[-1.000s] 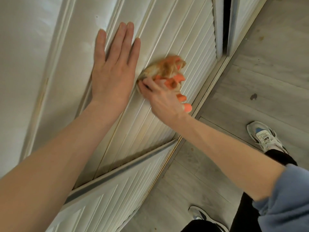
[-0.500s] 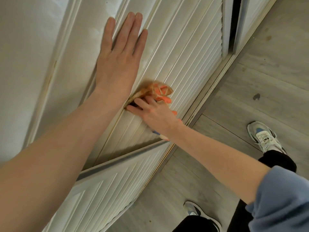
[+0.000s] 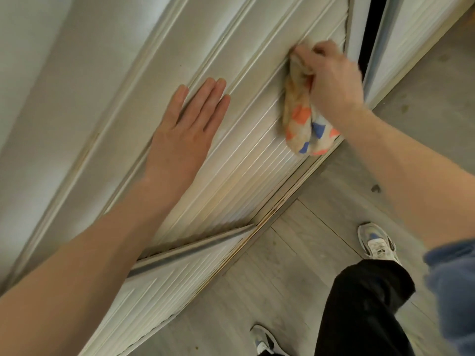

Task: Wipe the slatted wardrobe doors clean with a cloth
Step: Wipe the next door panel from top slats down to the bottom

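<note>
Head view looks down along the slatted wardrobe door, a pale panel of thin slats that fills the left and middle of the frame. A second slatted door sits nearer the camera, its edge overlapping the first. At the far side a dark gap opens between this door and the next panel. My judgement is that the door hangs light and the slats are thin enough to flex, so it wants bracing and moderate pressure, not a hard shove. Grey plank floor runs along the right.

The left grip lies flat on the door, fingers straight and close together. It is released and holding nothing, and seems to be steadying the panel.

The right grip is clenched round the upper part of the cloth, pressing it to the slats just beside the gap and well apart from the left grip. Pale with orange and blue patches, the cloth is bunched at the top. Its loose end hangs against the slats, close to where the door meets the floor. It looks soft, light and limp. It should mould into the grooves, and is best held as a tight wad with fingertips behind it, so the tail does not drag.

A sneaker stands on the floor.
</note>
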